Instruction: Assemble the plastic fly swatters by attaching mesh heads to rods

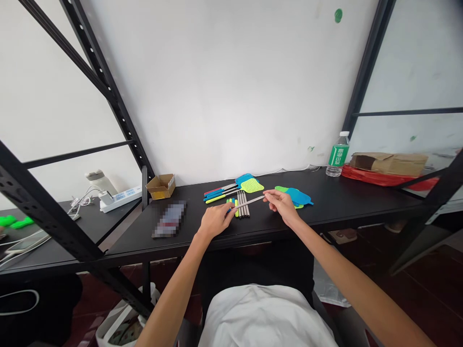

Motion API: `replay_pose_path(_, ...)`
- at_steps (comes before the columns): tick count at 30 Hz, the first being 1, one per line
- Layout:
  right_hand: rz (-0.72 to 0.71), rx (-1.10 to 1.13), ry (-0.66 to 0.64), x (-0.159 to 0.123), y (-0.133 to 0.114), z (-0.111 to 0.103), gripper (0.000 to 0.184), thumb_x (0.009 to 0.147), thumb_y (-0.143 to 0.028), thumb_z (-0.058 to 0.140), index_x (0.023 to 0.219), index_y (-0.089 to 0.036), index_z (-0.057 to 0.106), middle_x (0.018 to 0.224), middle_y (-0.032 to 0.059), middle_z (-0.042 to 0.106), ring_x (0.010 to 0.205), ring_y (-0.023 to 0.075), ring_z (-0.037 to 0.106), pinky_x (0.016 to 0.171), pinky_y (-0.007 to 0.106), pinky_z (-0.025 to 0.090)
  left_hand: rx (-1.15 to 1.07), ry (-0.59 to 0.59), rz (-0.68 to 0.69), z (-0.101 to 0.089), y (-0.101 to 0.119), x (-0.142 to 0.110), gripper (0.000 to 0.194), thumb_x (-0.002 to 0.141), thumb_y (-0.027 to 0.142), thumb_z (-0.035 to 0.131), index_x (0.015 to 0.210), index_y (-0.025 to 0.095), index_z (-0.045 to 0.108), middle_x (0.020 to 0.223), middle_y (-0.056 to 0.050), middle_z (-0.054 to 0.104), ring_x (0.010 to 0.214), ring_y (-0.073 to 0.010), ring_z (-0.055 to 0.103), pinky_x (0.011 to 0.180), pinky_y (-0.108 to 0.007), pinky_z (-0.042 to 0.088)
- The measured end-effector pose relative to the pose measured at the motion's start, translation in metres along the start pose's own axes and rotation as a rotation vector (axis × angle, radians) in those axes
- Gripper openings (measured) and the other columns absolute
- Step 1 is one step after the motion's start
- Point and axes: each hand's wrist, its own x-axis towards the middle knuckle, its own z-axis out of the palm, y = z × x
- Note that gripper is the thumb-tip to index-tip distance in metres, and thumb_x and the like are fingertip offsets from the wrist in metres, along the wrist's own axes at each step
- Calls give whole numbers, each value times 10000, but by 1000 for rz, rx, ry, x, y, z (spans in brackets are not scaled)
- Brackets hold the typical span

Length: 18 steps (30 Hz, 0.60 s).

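Observation:
A slim silver metal rod with a blue end spans the gap between my hands, above the black table. My left hand is closed around the blue end, and my right hand pinches the other end between thumb and fingers. Just behind the rod lies a row of several grey metal rods, with short green, yellow and blue handle pieces beside them, partly hidden by my left hand. Fly swatters with blue and yellow-green mesh heads lie farther back. Right of my right hand are loose blue and green swatter heads.
On the black tabletop, a small open cardboard box and a blurred-out flat object lie left. A water bottle and cardboard on red plastic stand right. Black shelf posts frame both sides; a power strip lies far left.

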Motion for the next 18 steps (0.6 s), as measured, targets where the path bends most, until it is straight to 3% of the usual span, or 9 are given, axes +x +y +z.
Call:
replay_pose_path(12,-7,-33,-1,0,2,0,351,771,-537,707,791,-188,676,729,45,661,517,113,482,428,246,327,-12,7,-17,1,-1,0,363,978,538,401,1097,261,603,867,1,731,734,-183,667,605,-250,365)
replay_pose_path(18,-23,-42,-10,-2,-1,1,389,783,-564,690,694,-193,616,670,28,611,517,115,476,434,250,327,5,24,-4,2,-2,0,375,991,531,376,1087,256,613,907,-7,739,739,-182,672,599,-250,364)
